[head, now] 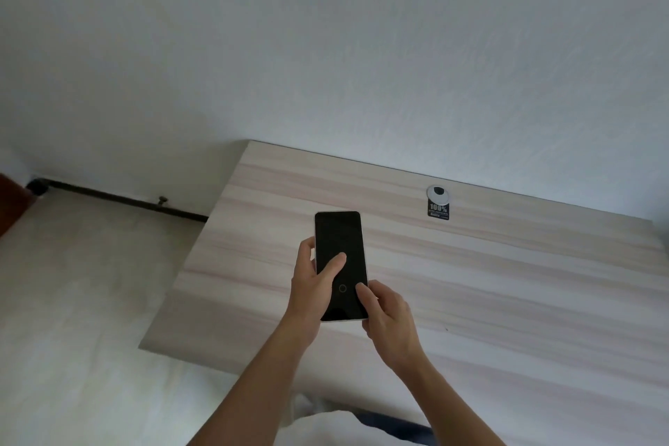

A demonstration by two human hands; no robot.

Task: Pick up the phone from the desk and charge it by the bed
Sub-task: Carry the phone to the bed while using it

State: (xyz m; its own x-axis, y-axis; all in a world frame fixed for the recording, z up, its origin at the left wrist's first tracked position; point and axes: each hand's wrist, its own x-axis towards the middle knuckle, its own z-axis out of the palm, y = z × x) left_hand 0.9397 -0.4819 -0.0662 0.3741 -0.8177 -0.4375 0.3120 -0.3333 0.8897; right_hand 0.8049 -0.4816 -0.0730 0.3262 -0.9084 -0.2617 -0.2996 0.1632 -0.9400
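Observation:
A black phone (pixel 340 239) with a pale rim and a dark screen is held above the light wooden desk (pixel 488 264), screen up. My left hand (pixel 311 286) grips its left edge, the thumb lying across the screen. My right hand (pixel 389 322) holds the lower right corner, its thumb resting on the glass near a small circle icon. Neither a bed nor a charger is in view.
The desk stands against a white wall. A round silver cable grommet (pixel 438 191) with a black sticker below it sits near the desk's back edge. Pale floor (pixel 79 300) lies left of the desk, with a dark pipe (pixel 119 197) along the wall's base.

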